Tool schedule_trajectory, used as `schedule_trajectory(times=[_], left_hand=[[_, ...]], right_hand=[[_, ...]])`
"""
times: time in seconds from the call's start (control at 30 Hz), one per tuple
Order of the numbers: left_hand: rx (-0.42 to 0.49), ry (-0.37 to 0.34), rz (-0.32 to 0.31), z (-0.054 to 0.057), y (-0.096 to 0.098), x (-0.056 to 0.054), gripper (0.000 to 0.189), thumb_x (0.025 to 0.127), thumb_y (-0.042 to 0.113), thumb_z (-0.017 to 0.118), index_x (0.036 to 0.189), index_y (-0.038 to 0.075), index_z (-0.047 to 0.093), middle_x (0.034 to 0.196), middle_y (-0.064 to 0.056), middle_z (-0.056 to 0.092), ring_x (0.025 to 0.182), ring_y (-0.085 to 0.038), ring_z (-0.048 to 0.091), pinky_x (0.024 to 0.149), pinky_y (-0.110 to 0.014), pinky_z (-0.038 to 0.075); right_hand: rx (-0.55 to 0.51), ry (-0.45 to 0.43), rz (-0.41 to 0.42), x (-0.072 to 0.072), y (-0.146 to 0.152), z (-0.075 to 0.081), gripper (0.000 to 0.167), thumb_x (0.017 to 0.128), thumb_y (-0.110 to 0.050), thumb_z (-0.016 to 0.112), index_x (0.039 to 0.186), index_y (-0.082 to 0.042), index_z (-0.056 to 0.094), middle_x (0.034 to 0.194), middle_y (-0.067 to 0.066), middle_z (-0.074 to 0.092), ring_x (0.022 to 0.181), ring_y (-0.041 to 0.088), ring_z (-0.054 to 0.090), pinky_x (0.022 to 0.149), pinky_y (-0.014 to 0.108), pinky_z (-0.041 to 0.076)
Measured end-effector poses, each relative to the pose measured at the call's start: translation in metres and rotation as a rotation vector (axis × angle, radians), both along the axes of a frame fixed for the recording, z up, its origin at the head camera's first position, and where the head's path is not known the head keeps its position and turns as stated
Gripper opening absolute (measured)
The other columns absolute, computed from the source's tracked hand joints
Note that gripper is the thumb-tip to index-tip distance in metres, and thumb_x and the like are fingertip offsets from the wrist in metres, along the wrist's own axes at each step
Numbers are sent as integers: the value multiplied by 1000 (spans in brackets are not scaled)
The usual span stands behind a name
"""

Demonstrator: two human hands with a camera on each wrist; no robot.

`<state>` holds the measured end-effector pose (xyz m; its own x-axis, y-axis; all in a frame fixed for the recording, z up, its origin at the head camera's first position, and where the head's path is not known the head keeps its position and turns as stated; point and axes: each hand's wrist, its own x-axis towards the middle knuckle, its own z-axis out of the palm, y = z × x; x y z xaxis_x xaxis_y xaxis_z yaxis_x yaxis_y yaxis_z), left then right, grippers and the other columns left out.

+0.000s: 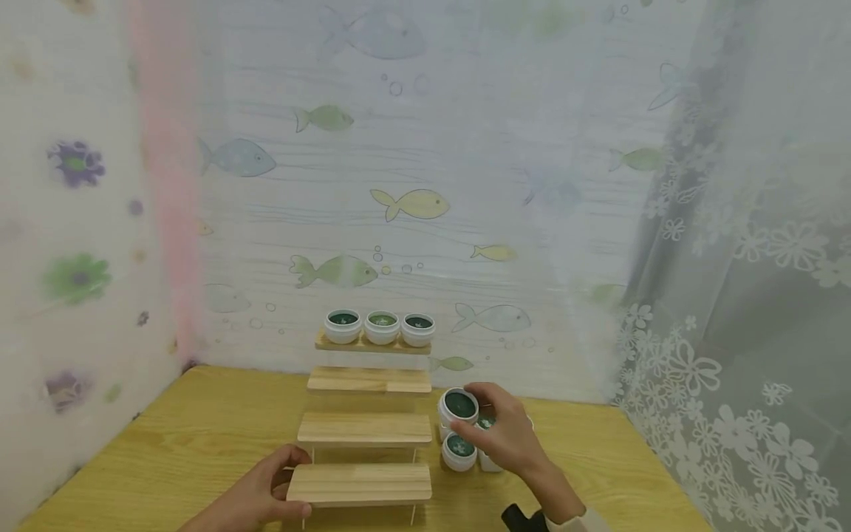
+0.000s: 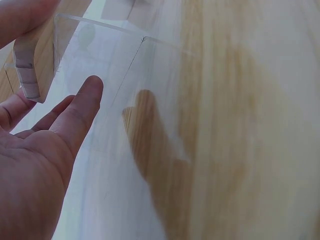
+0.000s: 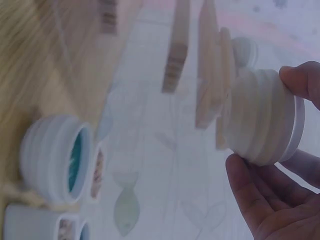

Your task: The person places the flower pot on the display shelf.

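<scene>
A tiered display stand (image 1: 362, 428) with wooden shelves and clear side supports stands on the table. My left hand (image 1: 269, 491) grips the left end of its lowest shelf; the left wrist view shows the hand (image 2: 42, 145) close up, around the board's end (image 2: 32, 70). To the right of the stand, my right hand (image 1: 501, 428) holds a small ribbed white pot (image 1: 459, 406) with a dark green inside, pinched between thumb and fingers. That pot (image 3: 262, 117) is tilted off the table in the right wrist view. Below it sits another white pot (image 1: 459, 452).
Three white pots (image 1: 382, 327) with green insides stand in a row on the top shelf. More white pots (image 1: 490, 462) are grouped on the wooden table (image 1: 585, 458), partly behind my right hand. A fish-patterned curtain (image 1: 399, 148) hangs behind.
</scene>
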<state>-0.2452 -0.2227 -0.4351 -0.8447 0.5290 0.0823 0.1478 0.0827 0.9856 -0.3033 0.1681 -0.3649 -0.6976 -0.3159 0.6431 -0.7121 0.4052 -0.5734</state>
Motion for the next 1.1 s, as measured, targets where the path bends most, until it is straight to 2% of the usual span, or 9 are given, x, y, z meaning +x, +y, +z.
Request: schedule_trajectory(times=[0.17, 0.23, 0.33, 0.4, 0.47, 0.57, 0.77, 1.1], left_hand=[[16, 1, -16, 1, -1, 0, 49, 91, 5, 63, 125, -10, 32, 120, -18, 47, 109, -29, 54, 83, -34, 50], [26, -1, -19, 1, -1, 0, 49, 90, 4, 63, 125, -11, 32, 119, -19, 47, 108, -28, 55, 83, -34, 51], [21, 4, -13, 1, -1, 0, 49, 90, 4, 64, 124, -11, 32, 119, -19, 47, 108, -28, 55, 82, -35, 51], [19, 11, -10, 1, -1, 0, 50, 89, 4, 65, 124, -11, 33, 119, -19, 47, 108, -29, 55, 82, -35, 51], [20, 9, -10, 1, -1, -1, 50, 89, 3, 65, 124, -11, 33, 119, -18, 47, 109, -29, 55, 82, -35, 51], [30, 3, -15, 1, -1, 0, 51, 89, 3, 65, 125, -13, 32, 118, -18, 48, 107, -29, 55, 81, -34, 51], [31, -17, 1, 1, 0, 0, 49, 89, 3, 65, 124, -11, 33, 118, -18, 48, 106, -30, 56, 81, -36, 51], [24, -45, 23, 2, 1, -1, 50, 87, 5, 68, 123, -9, 35, 118, -18, 49, 106, -31, 56, 81, -36, 51]], right_hand=[[1, 31, 64, -6, -23, 12, 48, 77, -26, 81, 119, -12, 61, 104, -4, 62, 90, 12, 63, 76, 29, 54], [-4, 33, 87, -8, -34, 18, 49, 76, -22, 81, 118, -9, 61, 104, 0, 63, 91, 16, 63, 76, 30, 54], [2, 0, 105, 3, -51, 36, 47, 76, -14, 81, 117, -1, 60, 103, 8, 64, 90, 23, 64, 77, 34, 54], [4, -10, 113, 2, -60, 40, 47, 77, -16, 80, 117, -1, 61, 102, 8, 64, 89, 22, 64, 78, 34, 54], [16, -19, 113, -1, -68, 41, 47, 78, -21, 80, 117, -4, 61, 103, 5, 64, 89, 18, 63, 78, 31, 53], [16, -6, 133, -19, -79, 32, 47, 78, -31, 80, 116, -11, 62, 103, -3, 64, 89, 12, 62, 78, 28, 53], [-15, -30, 185, -25, -105, 36, 45, 79, -27, 79, 115, -8, 63, 103, -1, 65, 87, 13, 63, 77, 30, 53], [-9, -73, 140, -33, -144, 41, 44, 77, -28, 78, 113, -8, 64, 100, -1, 63, 80, 7, 59, 71, 23, 51]])
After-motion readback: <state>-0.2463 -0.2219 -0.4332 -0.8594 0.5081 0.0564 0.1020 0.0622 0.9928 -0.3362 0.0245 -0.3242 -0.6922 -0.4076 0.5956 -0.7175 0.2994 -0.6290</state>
